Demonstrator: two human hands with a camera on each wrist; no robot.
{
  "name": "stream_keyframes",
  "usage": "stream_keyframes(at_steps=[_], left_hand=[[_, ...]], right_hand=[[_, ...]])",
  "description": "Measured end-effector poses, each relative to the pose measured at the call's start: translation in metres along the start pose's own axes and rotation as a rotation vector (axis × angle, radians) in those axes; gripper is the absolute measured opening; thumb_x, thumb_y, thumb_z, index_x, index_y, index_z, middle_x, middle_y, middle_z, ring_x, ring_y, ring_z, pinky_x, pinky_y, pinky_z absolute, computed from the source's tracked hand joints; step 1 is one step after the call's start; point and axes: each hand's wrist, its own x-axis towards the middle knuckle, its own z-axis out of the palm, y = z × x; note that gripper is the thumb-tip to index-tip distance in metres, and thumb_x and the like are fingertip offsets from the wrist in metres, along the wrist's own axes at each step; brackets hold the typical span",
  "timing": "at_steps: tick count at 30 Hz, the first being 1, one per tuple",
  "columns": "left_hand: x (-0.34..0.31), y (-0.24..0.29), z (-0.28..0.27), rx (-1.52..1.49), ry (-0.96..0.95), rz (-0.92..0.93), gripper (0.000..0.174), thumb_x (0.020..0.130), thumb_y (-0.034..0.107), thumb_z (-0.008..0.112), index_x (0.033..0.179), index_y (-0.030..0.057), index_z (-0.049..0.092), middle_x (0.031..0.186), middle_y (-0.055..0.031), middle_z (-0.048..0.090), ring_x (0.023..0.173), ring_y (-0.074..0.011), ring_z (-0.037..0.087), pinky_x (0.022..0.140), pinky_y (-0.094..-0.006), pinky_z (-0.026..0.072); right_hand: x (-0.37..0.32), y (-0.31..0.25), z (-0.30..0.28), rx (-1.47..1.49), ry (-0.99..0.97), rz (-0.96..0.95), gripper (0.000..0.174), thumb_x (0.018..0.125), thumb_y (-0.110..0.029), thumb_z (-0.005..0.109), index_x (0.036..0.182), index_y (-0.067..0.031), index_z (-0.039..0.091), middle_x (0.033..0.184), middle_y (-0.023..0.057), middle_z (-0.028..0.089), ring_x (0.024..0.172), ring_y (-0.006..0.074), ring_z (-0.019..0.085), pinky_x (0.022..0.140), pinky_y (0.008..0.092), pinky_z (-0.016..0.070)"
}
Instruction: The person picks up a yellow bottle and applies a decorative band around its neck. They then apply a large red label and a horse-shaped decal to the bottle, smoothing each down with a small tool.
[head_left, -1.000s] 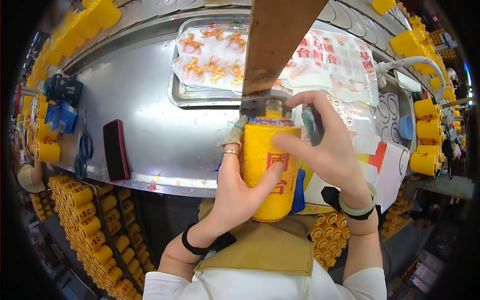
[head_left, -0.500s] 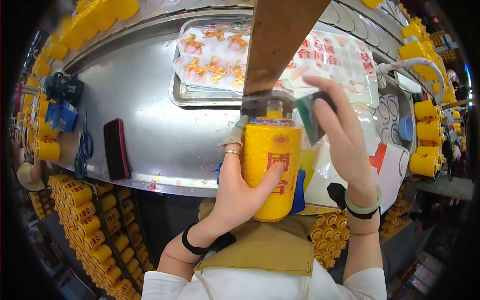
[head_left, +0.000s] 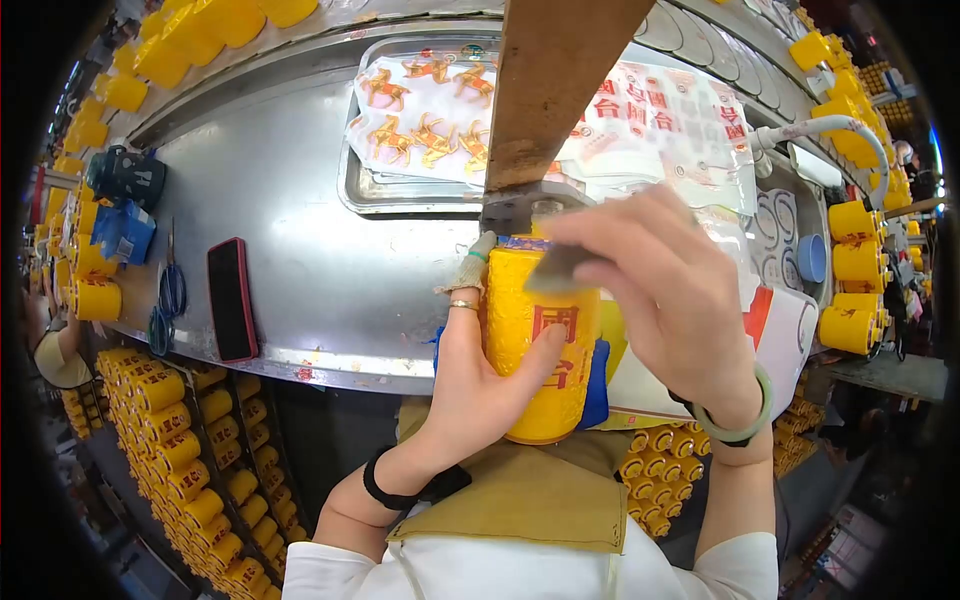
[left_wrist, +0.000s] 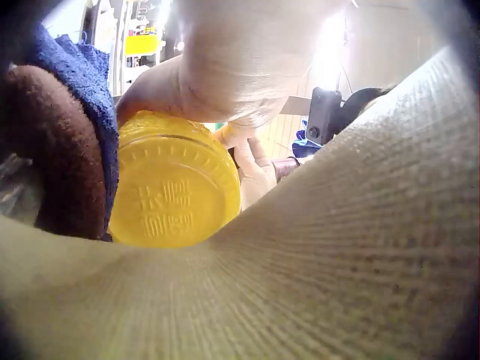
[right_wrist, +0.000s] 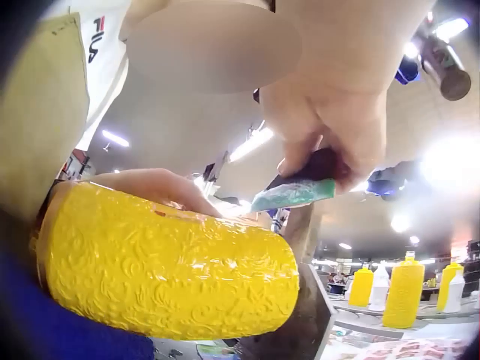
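Observation:
A yellow embossed bottle [head_left: 520, 300] with red characters on its front lies with its clear neck pointing away from the person. The left hand [head_left: 475, 385] grips it from the left side, thumb across the red characters and a worn fingertip cover on one finger. Pinched in the right hand [head_left: 675, 290] is a small dark scraper [right_wrist: 300, 187] with a green edge. In the head view the scraper is blurred and overlaps the bottle's upper front. The bottle's round base [left_wrist: 169, 187] faces the left wrist camera. Blue cloth [head_left: 598, 385] lies under the bottle.
A wooden post [head_left: 560, 90] rises just beyond the bottle's neck. A metal tray [head_left: 358, 190] carries sheets with golden horse stickers. Red-lettered sticker sheets [head_left: 660, 120] spread at right. A phone [head_left: 232, 300] and scissors [head_left: 170, 285] lie at left. Yellow bottles [head_left: 175, 455] are stacked below.
The right hand moved away from the bottle's shoulder to the right, turning the scraper outward, then came back over the upper front. The left hand and bottle stay in place.

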Motion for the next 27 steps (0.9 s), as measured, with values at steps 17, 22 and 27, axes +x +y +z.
stream_keyframes(at_steps=[17,22,27], left_hand=[[0.028,0.006,-0.006,-0.042,0.095,0.026,0.041,0.102,0.014,0.068,0.136,-0.0041,0.053,0.120,-0.0122,0.068,0.109,-0.0151,0.066,0.095,-0.0318,0.0542],[0.029,0.002,-0.008,-0.052,0.086,0.060,0.042,0.102,0.015,0.067,0.137,-0.0036,0.052,0.122,-0.0125,0.067,0.110,-0.0148,0.066,0.096,-0.0317,0.0538],[0.028,0.001,-0.007,-0.087,0.088,0.062,0.041,0.104,0.014,0.065,0.138,-0.0039,0.051,0.125,-0.0127,0.066,0.112,-0.0156,0.065,0.096,-0.0311,0.0534]], right_hand=[[-0.049,0.009,0.054,0.777,0.256,0.703,0.037,0.092,-0.009,0.075,0.123,-0.0004,0.057,0.113,0.0069,0.064,0.105,0.0121,0.059,0.092,0.0282,0.0479],[-0.047,0.008,0.053,0.818,0.257,0.725,0.037,0.092,-0.010,0.075,0.122,-0.0002,0.058,0.112,0.0074,0.064,0.106,0.0126,0.059,0.092,0.0290,0.0485],[-0.050,0.010,0.056,0.811,0.273,0.704,0.038,0.092,-0.011,0.076,0.123,-0.0002,0.057,0.114,0.0075,0.063,0.108,0.0129,0.058,0.094,0.0296,0.0482]])
